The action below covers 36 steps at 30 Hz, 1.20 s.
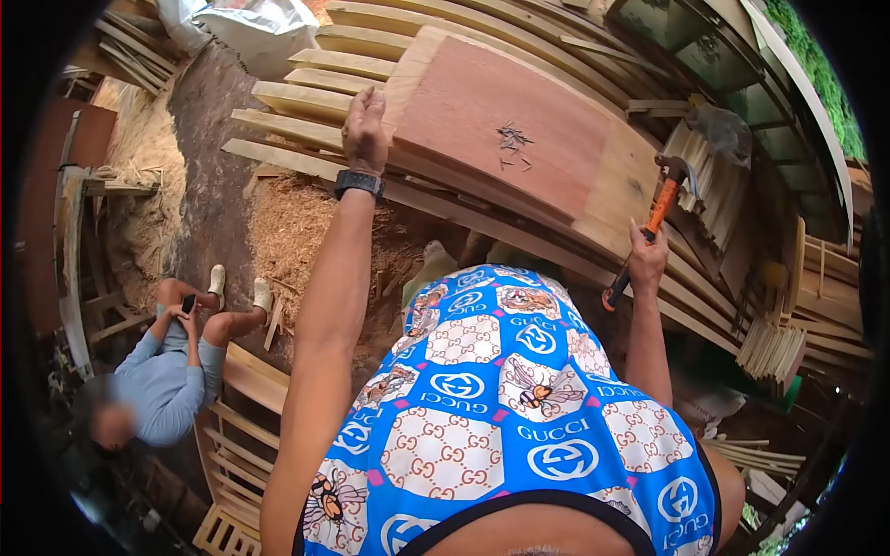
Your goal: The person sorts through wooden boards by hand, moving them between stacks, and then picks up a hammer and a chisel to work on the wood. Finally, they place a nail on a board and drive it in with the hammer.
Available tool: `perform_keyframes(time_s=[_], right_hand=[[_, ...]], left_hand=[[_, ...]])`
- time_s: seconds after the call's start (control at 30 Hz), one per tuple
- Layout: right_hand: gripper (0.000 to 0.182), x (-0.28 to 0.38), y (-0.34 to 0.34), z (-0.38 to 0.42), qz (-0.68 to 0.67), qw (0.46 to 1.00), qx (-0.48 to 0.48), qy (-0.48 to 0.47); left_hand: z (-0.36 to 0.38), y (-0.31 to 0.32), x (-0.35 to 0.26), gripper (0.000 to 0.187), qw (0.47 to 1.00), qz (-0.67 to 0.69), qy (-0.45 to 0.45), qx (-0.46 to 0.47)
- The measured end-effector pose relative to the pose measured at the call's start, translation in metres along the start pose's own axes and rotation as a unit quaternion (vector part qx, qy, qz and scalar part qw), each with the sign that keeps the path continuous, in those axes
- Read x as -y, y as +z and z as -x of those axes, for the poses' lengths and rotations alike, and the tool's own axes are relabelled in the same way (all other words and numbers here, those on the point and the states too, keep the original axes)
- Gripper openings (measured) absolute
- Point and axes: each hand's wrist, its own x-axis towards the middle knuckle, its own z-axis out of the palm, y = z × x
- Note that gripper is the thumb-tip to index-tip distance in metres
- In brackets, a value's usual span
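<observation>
My right hand [648,257] is wrapped round the orange and black handle of a hammer [661,206], its metal head pointing up and away from me. Against the left edge of a reddish plywood panel [464,102] with pale wood borders is my left hand [367,132], its fingers curled closed. Whatever those fingers hold, if anything, is hidden. A small pile of nails [513,139] lies loose on the panel, between my two hands. The panel rests on a stack of long wooden boards [311,100].
On the left, a seated person [171,371] holds a dark phone beside a slatted wooden piece [236,454]. Sawdust [287,227] covers the ground. Bundled wood strips [772,352] and a clear plastic bag [721,132] are at right, below a glass-paned frame [732,69].
</observation>
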Motion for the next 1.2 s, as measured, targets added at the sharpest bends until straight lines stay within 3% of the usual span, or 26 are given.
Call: perform_keyframes(time_s=[0.17, 0.27, 0.37, 0.57, 0.67, 0.83, 0.9, 1.0, 1.1, 1.17, 1.2], right_hand=[[0.025, -0.004, 0.003, -0.001, -0.006, 0.999, -0.013, 0.035], [0.026, 0.001, 0.006, 0.003, -0.005, 1.0, -0.014, 0.018], [0.025, -0.005, 0.011, -0.003, -0.009, 1.0, -0.008, 0.007], [0.025, -0.007, 0.014, -0.008, -0.009, 1.0, -0.001, 0.022], [0.025, -0.006, 0.014, -0.01, -0.025, 0.999, 0.009, 0.031], [0.027, 0.001, 0.012, -0.003, -0.035, 0.999, 0.007, 0.027], [0.026, 0.001, 0.012, 0.002, -0.033, 0.999, 0.003, 0.026], [0.027, 0.006, 0.017, -0.007, -0.041, 0.998, -0.002, 0.045], [0.026, -0.003, 0.012, -0.008, -0.053, 0.996, 0.009, 0.065], [0.026, 0.011, 0.011, -0.002, -0.02, 0.999, 0.015, 0.028], [0.027, 0.002, 0.013, -0.001, -0.02, 1.0, 0.0, 0.0]], left_hand=[[0.001, 0.002, -0.028, 0.057, 0.998, -0.036, -0.017, 0.038], [-0.013, -0.008, -0.012, 0.059, 0.981, 0.128, -0.077, 0.123], [-0.02, 0.0, -0.007, 0.059, 0.993, 0.025, -0.043, 0.103], [-0.026, 0.004, 0.001, 0.068, 0.987, 0.056, -0.054, 0.143], [-0.035, -0.001, 0.004, 0.058, 0.975, -0.104, -0.065, 0.187], [-0.036, 0.0, 0.014, 0.047, 0.978, 0.02, -0.109, 0.176], [-0.036, -0.002, 0.022, 0.042, 0.986, -0.073, -0.017, 0.147], [-0.045, -0.006, 0.039, 0.042, 0.978, -0.146, 0.039, 0.142], [-0.05, -0.012, 0.027, 0.042, 0.958, -0.243, 0.04, 0.147], [-0.02, 0.004, -0.032, 0.041, 0.943, -0.313, 0.005, 0.117], [-0.013, 0.011, -0.04, 0.037, 0.934, -0.332, 0.107, 0.081]])
